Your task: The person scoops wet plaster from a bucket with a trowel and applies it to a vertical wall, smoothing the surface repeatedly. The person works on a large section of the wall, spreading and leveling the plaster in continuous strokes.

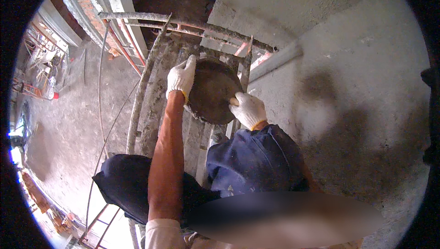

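Note:
A round, dark basin (pixel 211 88) with a mortar-crusted rim sits on the scaffold planks in front of me. My left hand (pixel 182 77), in a white knit glove, is closed on the basin's left rim, thumb toward the far side. At the basin's right side, my right hand (pixel 250 110), gloved the same way, is closed around a short tan handle (pixel 234 101). Whatever the handle belongs to cannot be made out against the dark inside of the basin.
Mortar-caked scaffold rails (pixel 151 16) frame the planks (pixel 153 93) at the far end and left. Below left lies a concrete floor (pixel 103 81) with thin hanging cables. A grey plastered wall (pixel 348 79) stands close on the right. My bent knees in dark trousers (pixel 256 157) are near the basin.

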Demonstrator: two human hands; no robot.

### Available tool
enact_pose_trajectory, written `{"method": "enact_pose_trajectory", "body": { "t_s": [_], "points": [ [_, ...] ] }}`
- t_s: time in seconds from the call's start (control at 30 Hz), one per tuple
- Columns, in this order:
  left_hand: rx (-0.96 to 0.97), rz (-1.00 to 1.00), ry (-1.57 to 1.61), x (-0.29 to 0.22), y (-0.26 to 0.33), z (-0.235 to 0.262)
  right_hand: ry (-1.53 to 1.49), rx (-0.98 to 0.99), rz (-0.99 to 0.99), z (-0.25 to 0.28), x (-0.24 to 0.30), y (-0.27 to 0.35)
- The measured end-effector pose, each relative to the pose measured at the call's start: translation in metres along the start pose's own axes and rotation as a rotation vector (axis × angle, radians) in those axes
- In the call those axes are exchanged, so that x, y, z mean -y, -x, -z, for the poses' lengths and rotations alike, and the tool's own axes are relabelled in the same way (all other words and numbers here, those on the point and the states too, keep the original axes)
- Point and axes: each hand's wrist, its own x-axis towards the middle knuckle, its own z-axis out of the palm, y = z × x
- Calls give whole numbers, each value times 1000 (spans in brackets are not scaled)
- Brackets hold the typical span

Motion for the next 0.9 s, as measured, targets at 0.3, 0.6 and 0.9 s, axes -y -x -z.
{"method": "enact_pose_trajectory", "body": {
  "t_s": [0.3, 0.6, 0.9],
  "points": [
    [-4, 74, 234, 42, -37, 16, -463, -63, 85, 116, -40, 23],
    [88, 64, 307, 71, -54, 26, -1154, -596, -916, 167, -219, 4],
    [40, -42, 179, 38, -36, 10, -311, -383, -424, 131, -97, 99]
  ]
}}
